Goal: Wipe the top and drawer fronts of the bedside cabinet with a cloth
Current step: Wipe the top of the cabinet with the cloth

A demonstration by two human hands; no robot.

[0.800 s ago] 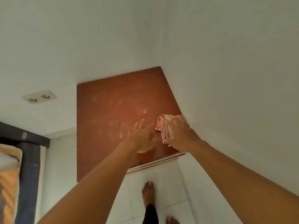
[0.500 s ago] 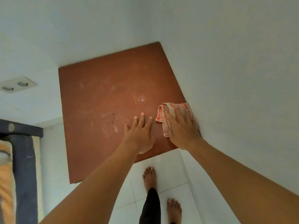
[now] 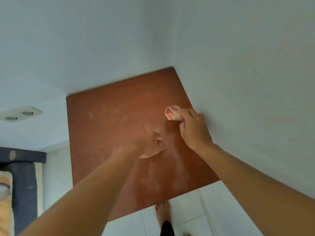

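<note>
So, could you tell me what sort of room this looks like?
Probably a bedroom corner: a brown cabinet top set against white walls, a wall socket beside it, and what looks like a bed at the left edge.

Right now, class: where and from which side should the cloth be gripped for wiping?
Grip the cloth by its bunched rear part, from above and the near side, as the right hand does. Its loose front end sticks out past the fingers, toward the dusty cabinet top beyond.
</note>
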